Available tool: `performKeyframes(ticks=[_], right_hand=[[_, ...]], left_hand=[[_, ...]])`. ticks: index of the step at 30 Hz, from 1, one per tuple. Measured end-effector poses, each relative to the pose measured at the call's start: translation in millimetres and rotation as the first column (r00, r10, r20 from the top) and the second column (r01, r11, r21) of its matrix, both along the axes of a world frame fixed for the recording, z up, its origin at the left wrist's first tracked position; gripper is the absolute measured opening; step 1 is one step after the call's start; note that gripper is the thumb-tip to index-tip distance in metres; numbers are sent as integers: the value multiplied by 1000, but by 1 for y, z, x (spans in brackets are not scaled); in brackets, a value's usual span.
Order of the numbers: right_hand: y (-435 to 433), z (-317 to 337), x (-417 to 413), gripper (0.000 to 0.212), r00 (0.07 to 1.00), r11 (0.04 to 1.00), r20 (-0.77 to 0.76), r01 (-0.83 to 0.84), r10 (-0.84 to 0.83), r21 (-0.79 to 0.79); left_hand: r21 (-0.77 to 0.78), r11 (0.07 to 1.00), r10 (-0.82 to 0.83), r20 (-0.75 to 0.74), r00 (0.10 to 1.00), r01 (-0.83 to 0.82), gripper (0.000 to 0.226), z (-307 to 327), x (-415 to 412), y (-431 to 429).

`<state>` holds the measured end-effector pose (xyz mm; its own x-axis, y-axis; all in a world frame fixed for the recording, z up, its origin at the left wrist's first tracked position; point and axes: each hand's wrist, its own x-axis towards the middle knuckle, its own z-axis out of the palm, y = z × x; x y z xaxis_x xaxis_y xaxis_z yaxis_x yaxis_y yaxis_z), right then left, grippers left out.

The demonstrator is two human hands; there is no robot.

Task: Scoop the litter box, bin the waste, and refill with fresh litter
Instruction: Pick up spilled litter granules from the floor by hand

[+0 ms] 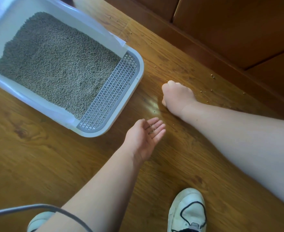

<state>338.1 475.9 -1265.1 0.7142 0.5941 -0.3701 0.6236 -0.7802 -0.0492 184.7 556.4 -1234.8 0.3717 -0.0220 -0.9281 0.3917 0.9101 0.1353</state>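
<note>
A white litter box (pixel 138 76) with a grey grid step (pixel 111 94) lies on the wooden floor at the upper left, filled with grey-brown litter (pixel 54 64). My left hand (pixel 146 136) is held palm up just right of the box's near corner, fingers apart, with a few litter grains resting on the fingers. My right hand (pixel 176 96) is curled into a fist, knuckles down on the floor to the right of the box. Whether it holds grains is hidden.
Stray litter grains (pixel 212 76) are scattered on the floor (pixel 37 156) toward the dark wooden furniture (pixel 230 30) at the upper right. My white shoes (pixel 188 213) are at the bottom. A grey cable (pixel 37 206) crosses the lower left corner.
</note>
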Motion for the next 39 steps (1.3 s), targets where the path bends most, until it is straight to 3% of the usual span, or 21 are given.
performKeyframes(ticks=[3,8,11,15,19,22,26,39], right_hand=[[10,15,-2,6,999,999,-41,32,-33,-24],[-8,60,-43,5,958,981,-286,27,30,192],[-37,80,-77,7,934,972,-358,79,6,223],[-69,76,-97,8,935,962,-345,163,-81,217],[-93,67,-98,17,932,901,-341,250,-125,354],[-122,50,-75,17,890,782,-305,447,-340,434],[-148,21,-42,15,780,696,-291,625,-553,353],[-120,-13,-15,6,873,809,-244,484,-421,333]], left_hand=[[6,1000,9,-5,1000,-9,42,-2,-1,-2],[21,1000,-1,20,1000,0,35,-1,4,-9],[31,995,-92,47,995,90,31,1,3,-25],[-6,986,-166,48,985,166,33,-6,-4,-47],[-30,985,-169,44,985,171,37,-9,-7,-53],[4,981,-196,-6,981,196,41,-6,-2,-51],[46,978,-205,-16,979,206,41,0,5,-45],[2,984,-178,14,984,178,42,2,-3,-44]])
